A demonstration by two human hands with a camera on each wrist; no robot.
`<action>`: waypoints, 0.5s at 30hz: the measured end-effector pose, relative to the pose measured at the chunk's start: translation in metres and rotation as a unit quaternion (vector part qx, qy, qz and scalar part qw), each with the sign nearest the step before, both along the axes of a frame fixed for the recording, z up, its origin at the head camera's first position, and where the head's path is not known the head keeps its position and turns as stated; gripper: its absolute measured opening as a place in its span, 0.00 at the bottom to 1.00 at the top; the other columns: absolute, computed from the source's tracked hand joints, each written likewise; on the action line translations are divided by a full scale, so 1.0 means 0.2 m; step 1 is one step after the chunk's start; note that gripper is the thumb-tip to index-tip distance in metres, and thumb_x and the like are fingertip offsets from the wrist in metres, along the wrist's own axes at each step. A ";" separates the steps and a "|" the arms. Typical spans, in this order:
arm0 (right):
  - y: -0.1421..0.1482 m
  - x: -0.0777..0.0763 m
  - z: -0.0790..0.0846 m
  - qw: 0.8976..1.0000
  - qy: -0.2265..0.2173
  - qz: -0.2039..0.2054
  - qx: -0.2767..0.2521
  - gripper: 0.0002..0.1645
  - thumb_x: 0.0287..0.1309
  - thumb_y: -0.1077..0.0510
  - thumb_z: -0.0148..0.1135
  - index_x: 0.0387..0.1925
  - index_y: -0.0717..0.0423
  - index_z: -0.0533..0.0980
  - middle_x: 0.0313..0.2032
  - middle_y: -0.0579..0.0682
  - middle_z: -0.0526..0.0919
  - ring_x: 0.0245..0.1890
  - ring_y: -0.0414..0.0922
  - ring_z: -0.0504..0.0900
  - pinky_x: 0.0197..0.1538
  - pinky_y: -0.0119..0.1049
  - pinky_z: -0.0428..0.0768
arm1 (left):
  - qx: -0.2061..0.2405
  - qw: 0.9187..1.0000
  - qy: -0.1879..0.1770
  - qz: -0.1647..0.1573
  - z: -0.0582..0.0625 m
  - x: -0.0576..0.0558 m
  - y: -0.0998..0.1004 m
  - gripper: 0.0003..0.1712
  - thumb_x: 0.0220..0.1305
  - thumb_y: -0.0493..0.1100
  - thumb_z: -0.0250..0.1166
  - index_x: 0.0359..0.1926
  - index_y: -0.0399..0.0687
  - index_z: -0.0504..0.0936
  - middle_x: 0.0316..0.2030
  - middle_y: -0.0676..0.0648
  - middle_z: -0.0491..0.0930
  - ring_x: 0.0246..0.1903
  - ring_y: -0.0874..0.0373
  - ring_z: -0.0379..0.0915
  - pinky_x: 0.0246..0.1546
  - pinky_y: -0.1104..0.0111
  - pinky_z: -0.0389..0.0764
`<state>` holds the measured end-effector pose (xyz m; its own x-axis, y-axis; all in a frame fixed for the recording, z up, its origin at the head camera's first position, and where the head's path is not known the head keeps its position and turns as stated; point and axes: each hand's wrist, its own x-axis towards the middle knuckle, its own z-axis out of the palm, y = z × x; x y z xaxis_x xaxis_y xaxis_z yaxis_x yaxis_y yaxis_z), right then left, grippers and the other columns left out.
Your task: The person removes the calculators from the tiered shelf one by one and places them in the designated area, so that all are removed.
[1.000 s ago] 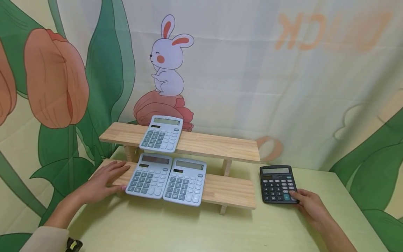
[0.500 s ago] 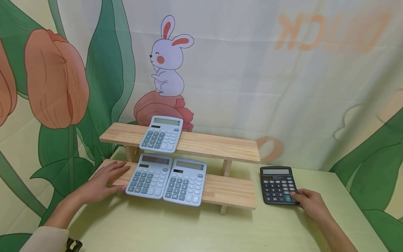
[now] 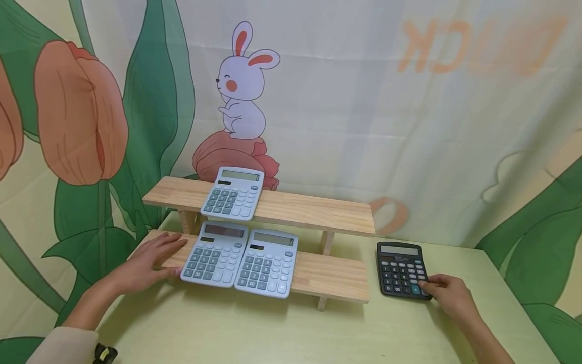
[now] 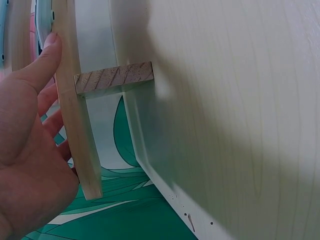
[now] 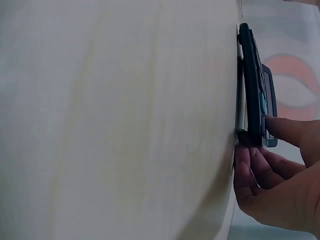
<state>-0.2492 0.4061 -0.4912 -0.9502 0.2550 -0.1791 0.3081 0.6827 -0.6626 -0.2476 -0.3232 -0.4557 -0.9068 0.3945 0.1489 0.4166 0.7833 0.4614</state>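
A black calculator (image 3: 402, 270) lies on the table, right of the wooden shelf. My right hand (image 3: 450, 296) pinches its lower right corner, thumb on the face and fingers beneath, as the right wrist view also shows for the black calculator (image 5: 256, 90). On the lower board of the shelf (image 3: 332, 273) two light blue calculators stand side by side, the left one (image 3: 213, 254) and the right one (image 3: 266, 262). My left hand (image 3: 147, 263) rests on that board's left end, fingers extended, thumb tip right at the left calculator's lower corner. A third light blue calculator (image 3: 233, 193) leans on the upper board.
The two-tier wooden shelf's upper board (image 3: 318, 208) runs along the back of the pale yellow-green table (image 3: 273, 333). Behind hangs a printed curtain (image 3: 341, 101) with a rabbit and tulips. A small black and yellow item (image 3: 105, 353) shows by the left sleeve (image 3: 65, 346).
My right hand has shifted the black calculator slightly toward me and a touch to the right. The left hand and the light blue calculators stay in place.
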 end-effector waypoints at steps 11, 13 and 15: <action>-0.02 0.00 0.02 1.000 -0.017 -0.007 -0.007 0.39 0.71 0.47 0.67 0.64 0.78 0.71 0.59 0.75 0.77 0.54 0.64 0.76 0.53 0.57 0.78 | 0.000 1.000 -0.003 -0.001 0.00 -0.01 0.00 0.44 0.70 0.57 0.71 0.77 0.38 0.69 0.78 0.29 0.59 0.77 0.23 0.46 0.70 0.27 0.49; -0.02 0.01 0.02 1.000 -0.013 -0.004 -0.005 0.39 0.71 0.47 0.67 0.63 0.78 0.72 0.58 0.75 0.77 0.53 0.63 0.77 0.53 0.56 0.78 | -0.002 1.000 0.000 -0.002 0.00 -0.01 0.00 0.44 0.70 0.57 0.71 0.77 0.38 0.69 0.78 0.29 0.60 0.77 0.23 0.46 0.70 0.27 0.49; -0.02 0.01 0.02 1.000 -0.009 0.001 -0.002 0.38 0.71 0.47 0.67 0.62 0.78 0.73 0.57 0.74 0.78 0.52 0.63 0.77 0.52 0.56 0.78 | -0.003 1.000 0.003 -0.003 0.00 0.00 0.00 0.44 0.70 0.57 0.71 0.77 0.37 0.69 0.78 0.29 0.60 0.76 0.23 0.46 0.70 0.27 0.49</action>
